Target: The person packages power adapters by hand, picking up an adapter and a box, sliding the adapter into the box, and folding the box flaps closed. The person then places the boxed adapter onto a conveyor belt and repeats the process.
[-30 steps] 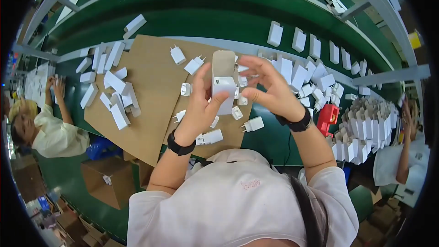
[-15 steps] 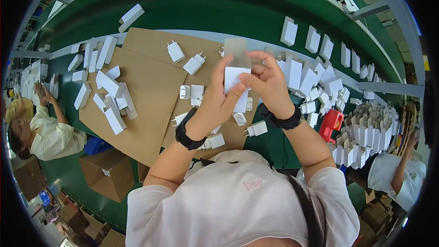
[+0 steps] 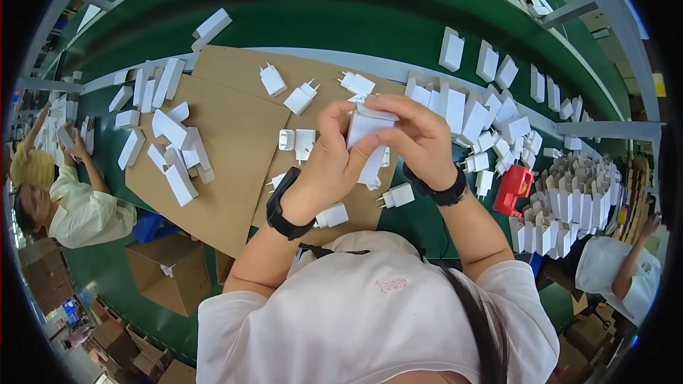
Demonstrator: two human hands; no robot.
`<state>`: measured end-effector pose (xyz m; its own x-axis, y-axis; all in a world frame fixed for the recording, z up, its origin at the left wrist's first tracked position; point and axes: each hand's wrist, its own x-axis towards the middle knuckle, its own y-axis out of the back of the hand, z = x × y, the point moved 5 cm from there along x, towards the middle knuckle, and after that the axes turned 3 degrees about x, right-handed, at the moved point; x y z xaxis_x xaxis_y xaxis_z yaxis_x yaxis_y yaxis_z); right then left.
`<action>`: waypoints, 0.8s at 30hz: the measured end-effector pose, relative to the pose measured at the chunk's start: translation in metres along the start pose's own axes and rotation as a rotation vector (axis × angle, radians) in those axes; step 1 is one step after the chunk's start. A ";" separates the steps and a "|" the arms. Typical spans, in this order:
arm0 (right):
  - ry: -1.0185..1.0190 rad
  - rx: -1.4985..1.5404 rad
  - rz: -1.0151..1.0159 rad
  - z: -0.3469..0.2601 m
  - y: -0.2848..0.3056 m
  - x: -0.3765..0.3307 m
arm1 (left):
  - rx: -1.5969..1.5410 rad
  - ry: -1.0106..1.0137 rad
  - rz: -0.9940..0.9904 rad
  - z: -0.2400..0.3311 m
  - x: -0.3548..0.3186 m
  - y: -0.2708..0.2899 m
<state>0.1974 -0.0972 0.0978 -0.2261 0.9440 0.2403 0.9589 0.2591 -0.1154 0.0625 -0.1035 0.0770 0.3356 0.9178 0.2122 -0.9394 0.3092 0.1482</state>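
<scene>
Between both my hands is a small white carton (image 3: 364, 130), held over the brown cardboard sheet (image 3: 235, 110). My left hand (image 3: 331, 153) grips its left side, thumb on the front face. My right hand (image 3: 421, 139) closes around the right side, its fingers at the carton's top, where the flap is now folded down. What lies inside the carton is hidden. White plug chargers lie around the hands: one (image 3: 300, 98) beyond my left hand, another (image 3: 357, 83) past the carton, and one (image 3: 397, 196) below my right hand.
Several white cartons (image 3: 171, 131) lie heaped at left. More cartons (image 3: 455, 105) and loose chargers crowd the right, beside a red tape dispenser (image 3: 514, 190). Packed rows of cartons (image 3: 569, 203) stand beyond it. Co-workers sit at both sides; a brown box (image 3: 167, 274) is below the table edge.
The carton's raised top flap has been folded down over its opening by my fingers. Both hands stay on the carton. At left, a co-worker's hands have moved.
</scene>
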 end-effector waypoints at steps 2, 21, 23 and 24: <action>-0.047 -0.064 -0.028 -0.008 0.000 0.002 | 0.087 0.008 -0.008 0.005 -0.008 0.002; -0.224 0.087 0.016 -0.011 -0.001 -0.029 | 0.250 0.054 -0.052 0.032 -0.023 -0.003; -0.198 0.105 0.028 -0.005 -0.002 -0.033 | 0.259 0.056 -0.046 0.024 -0.024 -0.005; -0.182 0.072 0.014 -0.002 -0.002 -0.036 | 0.268 0.055 -0.033 0.021 -0.024 -0.005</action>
<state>0.2042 -0.1317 0.0913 -0.2460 0.9674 0.0602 0.9490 0.2530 -0.1881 0.0610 -0.1324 0.0913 0.3544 0.9228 0.1511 -0.8735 0.2690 0.4058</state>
